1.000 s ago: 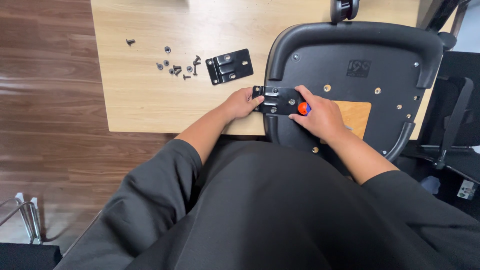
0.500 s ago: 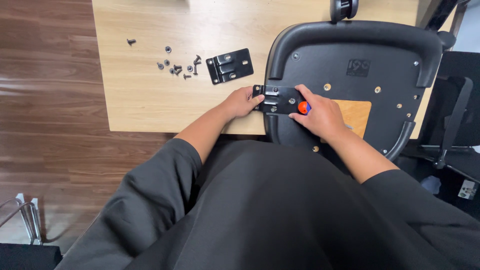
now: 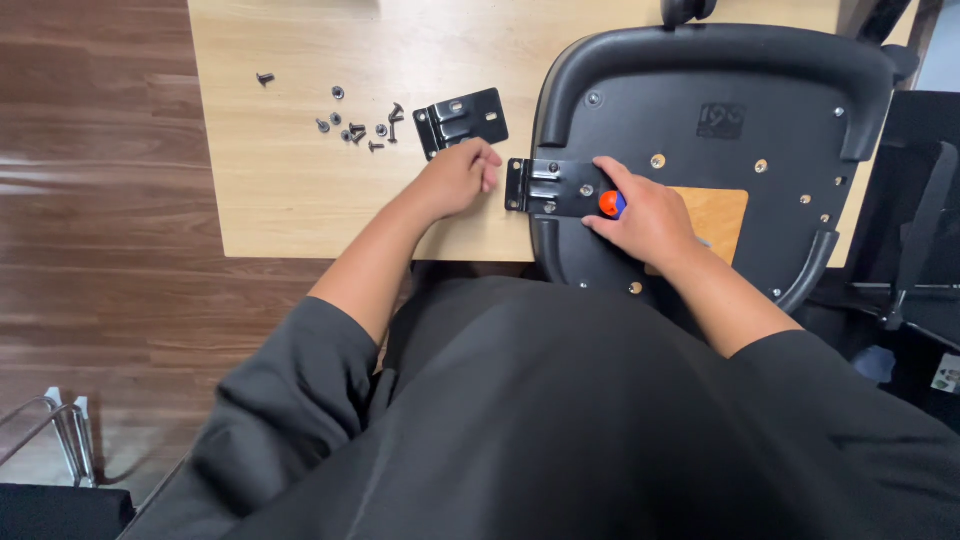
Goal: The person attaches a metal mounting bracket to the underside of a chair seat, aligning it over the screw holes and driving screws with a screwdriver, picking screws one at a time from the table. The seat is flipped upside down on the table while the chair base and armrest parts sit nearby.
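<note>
Right hand (image 3: 645, 215) grips an orange-tipped tool (image 3: 610, 204) on the bracket (image 3: 555, 187); left hand (image 3: 458, 175) curled, empty.

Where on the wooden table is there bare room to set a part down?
Bare wood lies on the table below the loose screws and left of the left hand. The spare bracket, screws and chair seat crowd the rest.

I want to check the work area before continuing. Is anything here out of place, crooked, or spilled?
Nothing looks damaged. The small screws lie scattered loose on the wooden table, one stray screw apart from the rest. The chair seat lies upside down, overhanging the table edge. The spare black bracket sits slightly askew.
</note>
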